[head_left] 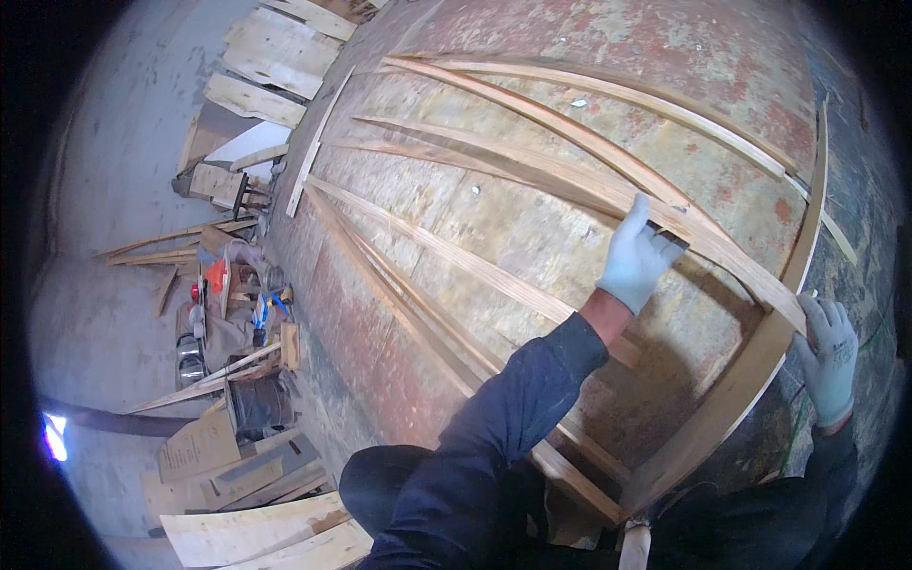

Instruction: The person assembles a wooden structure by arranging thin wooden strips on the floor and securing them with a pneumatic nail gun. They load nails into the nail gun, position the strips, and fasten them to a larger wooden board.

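A long wooden strip runs slantwise over the worn, paint-stained surface. My left hand, in a pale glove, is closed around its near part, thumb on the upper side. A small dark patch shows by those fingers; I cannot make out what it is. At the strip's right end, my right hand, gloved too, grips the corner where the strip rests on an upright board. That board stands on edge and runs toward my knees. Part of each hand's fingers is hidden behind the wood.
More thin strips lie fanned out across the surface. A bowed strip lies along the right side. On the grey floor at left are plywood pieces, a cardboard piece, and a heap of tools and scraps.
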`<action>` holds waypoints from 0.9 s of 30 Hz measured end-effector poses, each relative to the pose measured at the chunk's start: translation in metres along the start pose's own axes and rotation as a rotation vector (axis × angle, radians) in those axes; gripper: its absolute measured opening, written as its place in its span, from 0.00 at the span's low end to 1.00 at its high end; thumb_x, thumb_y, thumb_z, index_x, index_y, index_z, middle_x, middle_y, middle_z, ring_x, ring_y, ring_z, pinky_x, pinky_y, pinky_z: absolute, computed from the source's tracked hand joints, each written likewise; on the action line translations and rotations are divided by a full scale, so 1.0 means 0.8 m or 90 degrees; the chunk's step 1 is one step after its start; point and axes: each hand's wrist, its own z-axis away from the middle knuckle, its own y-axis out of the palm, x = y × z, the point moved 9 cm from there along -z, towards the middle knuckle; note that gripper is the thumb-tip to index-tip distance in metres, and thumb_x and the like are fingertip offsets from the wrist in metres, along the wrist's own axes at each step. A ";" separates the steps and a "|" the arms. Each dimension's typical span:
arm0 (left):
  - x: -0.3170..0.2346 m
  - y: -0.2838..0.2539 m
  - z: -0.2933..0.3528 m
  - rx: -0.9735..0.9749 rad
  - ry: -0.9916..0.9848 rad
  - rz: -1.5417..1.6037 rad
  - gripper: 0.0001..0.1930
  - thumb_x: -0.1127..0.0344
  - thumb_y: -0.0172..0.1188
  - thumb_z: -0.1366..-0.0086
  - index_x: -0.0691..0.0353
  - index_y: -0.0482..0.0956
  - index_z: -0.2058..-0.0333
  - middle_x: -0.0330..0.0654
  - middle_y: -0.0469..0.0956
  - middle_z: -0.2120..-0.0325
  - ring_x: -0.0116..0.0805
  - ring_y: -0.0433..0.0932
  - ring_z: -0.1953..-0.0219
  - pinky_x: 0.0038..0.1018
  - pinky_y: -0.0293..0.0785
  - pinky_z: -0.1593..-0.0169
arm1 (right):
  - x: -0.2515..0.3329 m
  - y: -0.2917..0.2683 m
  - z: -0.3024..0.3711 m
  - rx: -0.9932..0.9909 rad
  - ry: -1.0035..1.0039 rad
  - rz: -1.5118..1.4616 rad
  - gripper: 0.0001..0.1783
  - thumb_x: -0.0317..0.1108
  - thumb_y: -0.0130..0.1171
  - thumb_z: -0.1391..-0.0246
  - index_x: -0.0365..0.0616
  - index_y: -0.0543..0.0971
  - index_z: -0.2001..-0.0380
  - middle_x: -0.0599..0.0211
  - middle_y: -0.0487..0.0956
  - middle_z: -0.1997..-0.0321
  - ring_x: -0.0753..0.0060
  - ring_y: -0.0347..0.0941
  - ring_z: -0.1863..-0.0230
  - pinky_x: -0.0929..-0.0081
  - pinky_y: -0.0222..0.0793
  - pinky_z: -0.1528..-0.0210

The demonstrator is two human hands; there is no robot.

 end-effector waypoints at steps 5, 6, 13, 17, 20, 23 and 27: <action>-0.008 0.006 0.000 -0.036 0.020 -0.036 0.21 0.55 0.57 0.26 0.64 0.73 0.44 0.48 0.78 0.48 0.43 0.77 0.44 0.43 0.73 0.37 | 0.006 0.011 0.010 0.031 0.027 0.009 0.32 0.28 0.64 0.53 0.41 0.74 0.41 0.52 0.73 0.53 0.47 0.72 0.52 0.58 0.71 0.50; -0.010 0.009 -0.002 -0.024 0.020 -0.038 0.20 0.55 0.57 0.26 0.64 0.74 0.45 0.46 0.79 0.49 0.41 0.78 0.46 0.41 0.74 0.39 | 0.009 0.009 0.010 0.022 0.026 -0.011 0.34 0.27 0.64 0.53 0.42 0.73 0.39 0.51 0.73 0.50 0.46 0.73 0.51 0.57 0.71 0.49; -0.067 0.002 -0.027 -0.043 0.049 0.006 0.21 0.62 0.58 0.28 0.66 0.69 0.41 0.53 0.75 0.45 0.50 0.73 0.40 0.50 0.68 0.33 | 0.047 0.005 -0.025 0.003 0.034 -0.009 0.36 0.26 0.66 0.54 0.44 0.71 0.37 0.52 0.73 0.49 0.46 0.73 0.49 0.57 0.72 0.48; -0.112 -0.004 -0.037 -0.033 0.100 0.026 0.22 0.61 0.56 0.28 0.65 0.67 0.40 0.55 0.72 0.43 0.53 0.72 0.40 0.51 0.68 0.33 | 0.091 0.014 -0.053 -0.043 -0.053 0.051 0.35 0.28 0.66 0.51 0.43 0.71 0.38 0.54 0.73 0.48 0.48 0.73 0.48 0.58 0.72 0.49; -0.123 -0.023 -0.044 -0.088 0.084 -0.034 0.24 0.59 0.57 0.28 0.66 0.67 0.40 0.56 0.72 0.42 0.56 0.72 0.40 0.52 0.67 0.33 | 0.088 0.044 -0.099 -0.046 -0.083 0.045 0.31 0.32 0.64 0.47 0.44 0.70 0.38 0.55 0.73 0.52 0.50 0.73 0.50 0.58 0.72 0.50; -0.119 -0.036 -0.048 -0.067 0.062 -0.099 0.23 0.58 0.57 0.27 0.66 0.67 0.41 0.58 0.70 0.40 0.57 0.72 0.39 0.49 0.71 0.35 | 0.064 0.086 -0.164 -0.039 -0.093 0.111 0.32 0.32 0.63 0.46 0.44 0.68 0.38 0.54 0.73 0.53 0.51 0.72 0.50 0.57 0.72 0.50; -0.100 -0.086 -0.037 -0.109 0.034 -0.213 0.22 0.59 0.55 0.26 0.68 0.68 0.42 0.59 0.72 0.41 0.56 0.76 0.41 0.46 0.78 0.41 | 0.030 0.095 -0.230 -0.178 -0.154 0.114 0.27 0.33 0.63 0.46 0.41 0.70 0.44 0.50 0.74 0.45 0.43 0.72 0.46 0.54 0.71 0.44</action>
